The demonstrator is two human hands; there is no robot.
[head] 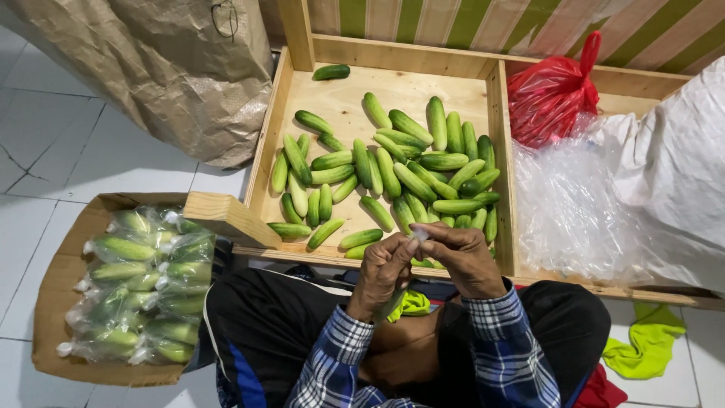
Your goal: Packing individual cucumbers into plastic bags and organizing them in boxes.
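Wooden tray (498,113) holds loose cucumbers (393,174), red bag (547,94).

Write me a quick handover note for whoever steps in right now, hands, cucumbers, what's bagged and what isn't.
Left hand and right hand meet over the lap, pinching the neck of a small clear bag; what the bag holds is hidden.
Loose cucumbers lie piled in the wooden crate, one apart at the far edge.
Done: bagged cucumbers fill the cardboard box on the left.
Left: the loose pile remains unbagged. A heap of clear plastic lies in the crate's right compartment.
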